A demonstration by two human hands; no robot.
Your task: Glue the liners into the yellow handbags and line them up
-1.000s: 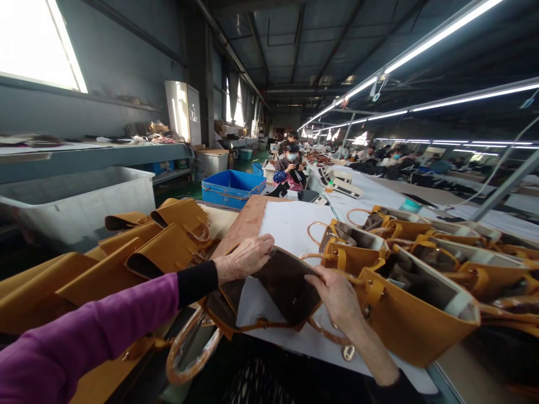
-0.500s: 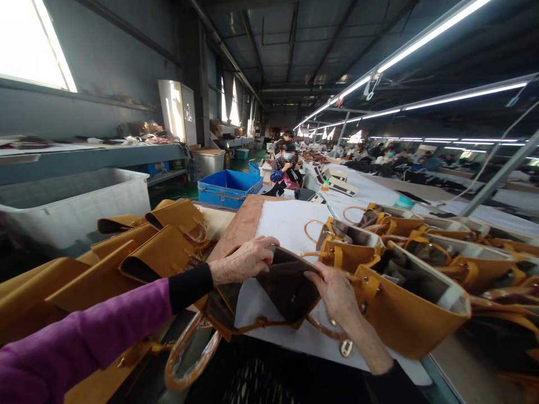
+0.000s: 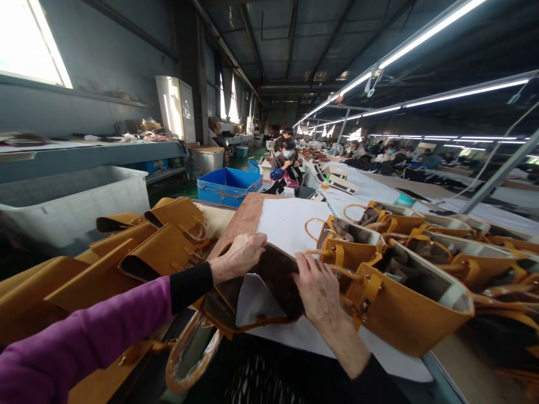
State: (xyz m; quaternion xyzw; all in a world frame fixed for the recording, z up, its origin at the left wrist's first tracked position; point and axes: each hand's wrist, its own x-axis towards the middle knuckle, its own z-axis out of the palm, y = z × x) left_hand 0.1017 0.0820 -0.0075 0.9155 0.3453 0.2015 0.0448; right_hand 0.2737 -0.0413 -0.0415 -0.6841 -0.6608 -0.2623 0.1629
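One open bag point(image 3: 281, 275), lower centre, is clamped along its edge by the left hand point(image 3: 240, 255) and right hand point(image 3: 319, 289); apparently edge-straightening, calling next for even finger pressure.

grey wall point(image 3: 113, 67) | bright window point(image 3: 29, 47) | white cabinet point(image 3: 187, 109) | green floor point(image 3: 170, 193) | glowing strip light point(image 3: 432, 34)

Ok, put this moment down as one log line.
left hand: holding bag at edge | right hand: holding same edge | bag: mouth open | other bags: both sides
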